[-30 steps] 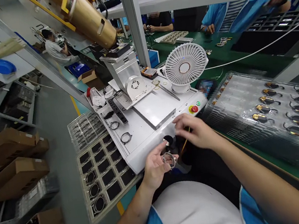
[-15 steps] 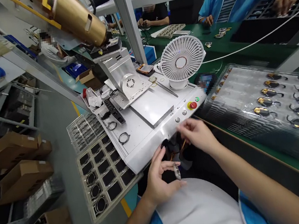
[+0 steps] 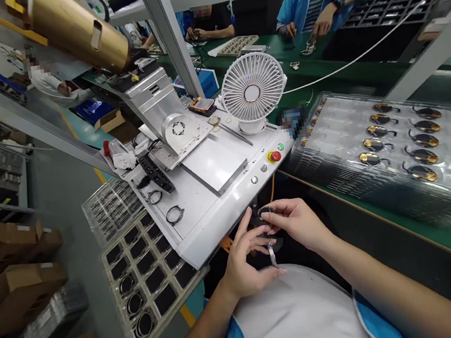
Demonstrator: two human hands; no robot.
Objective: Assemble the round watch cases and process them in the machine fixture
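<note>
My left hand (image 3: 243,262), palm turned inward, pinches a thin silver metal ring (image 3: 272,254) between thumb and fingers. The ring stands nearly edge-on to me, close above my lap. My right hand (image 3: 299,220) grips a small dark round disc (image 3: 264,211) with a shiny rim, its thumb lying across the face. The disc is just above the ring, beside the left fingertips. Whether the left fingers touch the disc, I cannot tell. Both hands are in front of the white machine's front edge (image 3: 217,229).
On the machine are a metal plate (image 3: 216,164), tweezers (image 3: 237,134), a fan (image 3: 253,88), a red stop button (image 3: 275,156) and black rings (image 3: 174,215). A compartment tray (image 3: 120,314) stands left; a clear plastic tray (image 3: 339,135) with dark round parts stands right. Co-workers sit across the bench.
My right hand has come closer to my left, and the dark disc now shows in its fingers. The left hand still holds the ring. The view has shifted right.
</note>
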